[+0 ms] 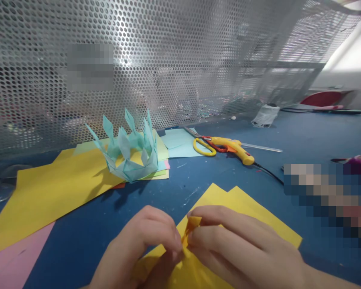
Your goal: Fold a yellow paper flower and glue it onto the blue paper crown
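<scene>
A small folded piece of yellow paper [194, 222] stands up between my two hands at the bottom centre. My left hand [144, 241] pinches its left side, with the fingertips close to those of the other hand. My right hand [237, 241] grips the same piece from the right, thumb and fingers around its upper part. Beneath the hands lie flat yellow sheets [258, 212]; how far the folded piece reaches down is hidden by my fingers. Beyond my left hand stands a light-blue folded paper crown [132, 166] with pointed tips.
Yellow sheets [57, 180] and a pink sheet [21, 257] lie left on the blue table [180, 188]. Scissors [204, 146] with yellow and red handles touch a yellow glue gun [231, 148], its cord running right. A perforated metal screen [174, 60] rises behind. Blurred blocks hide something at right.
</scene>
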The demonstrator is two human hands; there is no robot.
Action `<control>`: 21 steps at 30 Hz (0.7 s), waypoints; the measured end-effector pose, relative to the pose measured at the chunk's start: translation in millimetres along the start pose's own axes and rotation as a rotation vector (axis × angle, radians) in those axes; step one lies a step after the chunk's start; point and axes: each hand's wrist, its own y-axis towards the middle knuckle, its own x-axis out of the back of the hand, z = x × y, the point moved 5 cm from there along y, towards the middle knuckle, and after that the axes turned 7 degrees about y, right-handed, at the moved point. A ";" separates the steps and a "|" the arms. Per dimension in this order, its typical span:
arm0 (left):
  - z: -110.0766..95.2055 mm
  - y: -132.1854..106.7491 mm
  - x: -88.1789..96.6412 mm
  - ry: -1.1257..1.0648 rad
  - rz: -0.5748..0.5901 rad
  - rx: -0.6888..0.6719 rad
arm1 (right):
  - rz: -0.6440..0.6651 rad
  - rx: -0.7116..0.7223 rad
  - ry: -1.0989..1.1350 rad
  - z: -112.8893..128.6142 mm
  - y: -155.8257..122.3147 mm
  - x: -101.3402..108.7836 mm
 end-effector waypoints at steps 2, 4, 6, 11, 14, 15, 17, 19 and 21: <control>7.8 0.0 -0.9 -0.090 -0.039 0.137 | 0.017 0.012 0.001 -2.4 2.6 -2.5; 17.2 0.7 -2.8 -0.171 -0.039 0.313 | 0.016 0.007 0.006 -5.4 4.9 -4.3; 23.9 2.4 -6.3 -0.220 0.026 0.470 | 0.009 -0.001 0.003 -7.2 6.9 -4.6; 21.1 11.8 -10.5 -0.043 0.224 0.525 | 0.011 -0.016 0.022 -5.8 10.6 -0.8; 19.3 14.8 -11.5 -0.013 0.254 0.519 | 0.010 -0.054 0.092 -6.6 11.9 -2.8; 20.2 14.8 -12.1 -0.042 0.253 0.543 | -0.007 -0.062 0.118 -7.0 12.2 -3.8; 22.2 14.3 -13.4 -0.111 0.244 0.594 | -0.054 -0.078 0.157 -8.5 12.5 -5.6; 23.8 14.0 -14.6 -0.188 0.219 0.632 | -0.088 -0.090 0.181 -10.0 12.3 -6.7; 24.6 14.1 -16.1 -0.254 0.197 0.659 | -0.095 -0.095 0.184 -11.1 11.4 -6.8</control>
